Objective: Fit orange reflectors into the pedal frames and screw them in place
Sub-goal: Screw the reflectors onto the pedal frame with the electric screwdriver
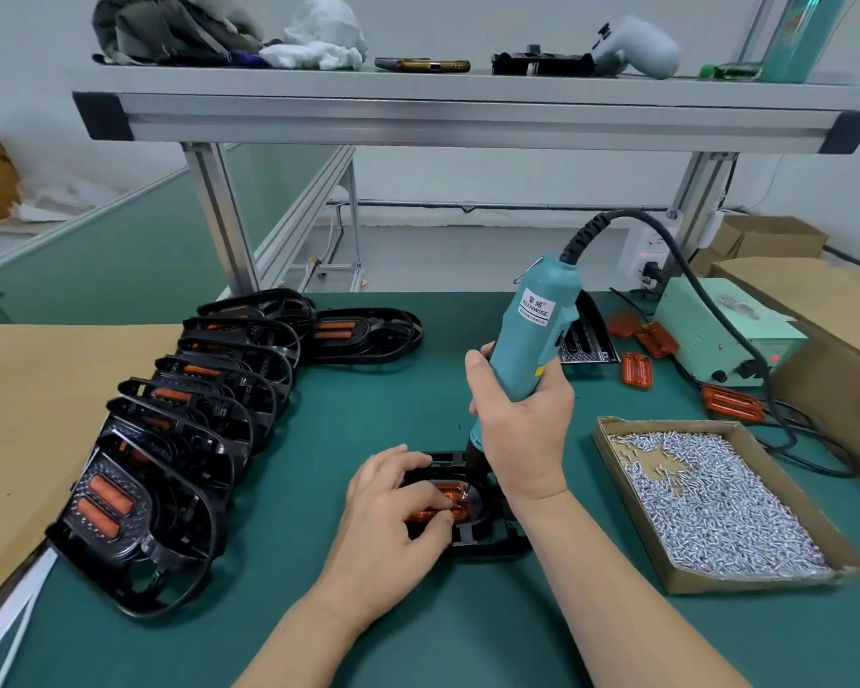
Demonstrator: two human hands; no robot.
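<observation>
Holding the teal electric screwdriver (pixel 532 335) nearly upright, my right hand (pixel 522 424) grips its body and sets the bit on the right end of the orange reflector (pixel 450 491). The reflector is seated in the black pedal frame (pixel 477 543), which lies flat on the desk (pixel 368 399) directly beneath both hands. My left hand (pixel 393 508) pinches the reflector, fingers (pixel 428 496) across its top and thumb at its near edge. Its long axis runs left to right, so any screw point at the left end probably lies under those fingers, which crowd the bit. Finished pedals (pixel 180 439) are lined up at left. A box of screws (pixel 716 508) sits at right, with loose reflectors (pixel 636 369) farther off.
</observation>
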